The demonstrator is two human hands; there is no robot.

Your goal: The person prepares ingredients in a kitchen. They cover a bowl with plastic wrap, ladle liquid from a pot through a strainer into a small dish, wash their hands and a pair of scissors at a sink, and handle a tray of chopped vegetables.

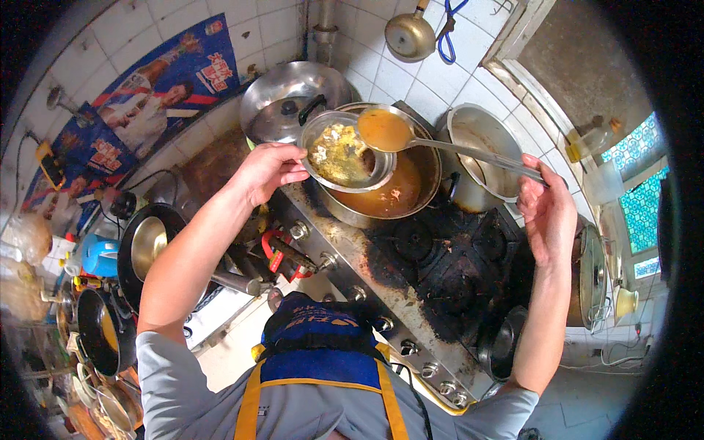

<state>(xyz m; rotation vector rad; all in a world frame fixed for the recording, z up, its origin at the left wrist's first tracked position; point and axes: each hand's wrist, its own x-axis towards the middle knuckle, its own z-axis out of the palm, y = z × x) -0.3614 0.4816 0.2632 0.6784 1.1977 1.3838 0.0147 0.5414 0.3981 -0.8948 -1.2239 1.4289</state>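
Between the thumb and fingers of my left hand [273, 171] is the rim of a round bowl [379, 184], held over a large pot. Yellow and white food [342, 151], which I cannot name for sure, lies in the bowl. My right hand [547, 209] grips the handle of a metal ladle [473, 151]. Brown-orange broth fills the ladle's head, which overlaps the bowl's right rim. Below, the wide metal pot [357, 215] stands on the stove with similar brown broth [410, 176] in it, a few pale bits afloat.
A greasy gas stove [415, 242] with several knobs runs diagonally before me. Behind stand a metal pan with a glass lid [286, 118] and a tall aluminium pot [511, 129]. A small pan [410, 36] hangs on the tiles. Black frying pans [125, 247] sit at left.
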